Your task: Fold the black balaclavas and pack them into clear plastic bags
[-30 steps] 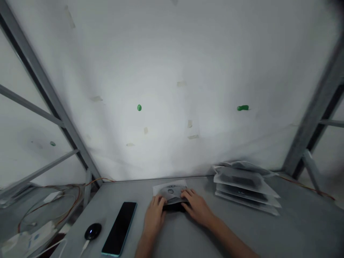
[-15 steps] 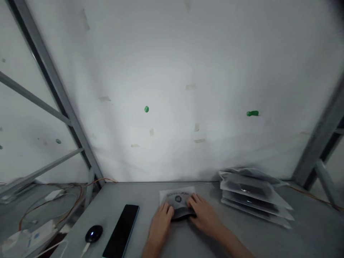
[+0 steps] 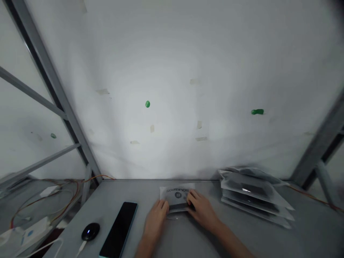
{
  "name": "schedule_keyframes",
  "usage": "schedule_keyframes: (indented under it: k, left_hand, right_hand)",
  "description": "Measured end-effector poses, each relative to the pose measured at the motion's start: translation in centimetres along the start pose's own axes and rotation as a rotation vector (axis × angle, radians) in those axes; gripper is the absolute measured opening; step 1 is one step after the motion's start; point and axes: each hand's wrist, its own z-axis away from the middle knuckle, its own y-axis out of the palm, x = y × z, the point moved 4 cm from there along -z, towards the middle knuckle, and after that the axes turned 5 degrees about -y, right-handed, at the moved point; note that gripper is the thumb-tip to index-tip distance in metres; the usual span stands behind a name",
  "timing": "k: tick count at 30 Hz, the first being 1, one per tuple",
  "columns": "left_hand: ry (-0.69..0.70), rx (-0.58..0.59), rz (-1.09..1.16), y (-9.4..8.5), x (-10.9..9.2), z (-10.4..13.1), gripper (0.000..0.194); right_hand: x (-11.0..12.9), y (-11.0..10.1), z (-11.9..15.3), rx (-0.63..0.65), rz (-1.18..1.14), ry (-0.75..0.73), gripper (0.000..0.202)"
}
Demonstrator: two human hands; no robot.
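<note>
A frosted plastic bag (image 3: 177, 197) with dark printed lettering and a round logo lies on the grey table, a dark item showing inside it. My left hand (image 3: 157, 217) grips the bag's near left edge, fingers curled. At its right edge my right hand (image 3: 201, 209) is closed on the bag, thumb beneath and fingers bent over. The bag's near edge spans between both hands, slightly blurred.
A stack of several frosted bags with dark items (image 3: 252, 193) sits at the right. Left of my hands lie a black phone (image 3: 119, 229) and a round black device (image 3: 90, 232) with a white cable. Metal frame posts (image 3: 77, 132) flank the white wall.
The near part of the bag now looks flatter, its clear edge spread toward me. My left hand has shifted slightly left. The camera view has tilted a little.
</note>
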Motion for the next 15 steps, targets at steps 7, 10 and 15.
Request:
schedule_keyframes:
  k: [7,10,15]
  left_hand:
    - [0.134,0.046,0.172,-2.4,2.1,1.8,0.030]
    - [0.160,-0.012,0.145,-2.8,3.4,2.8,0.022]
    - [0.161,-0.066,0.058,-1.5,3.3,2.8,0.024]
  right_hand:
    - [-0.7,-0.8,0.5,-0.018,-0.027,0.055,0.016]
    - [0.9,-1.4,0.7,-0.082,-0.026,0.007,0.017]
    - [6.0,0.4,-0.3,-0.012,0.005,-0.190,0.024]
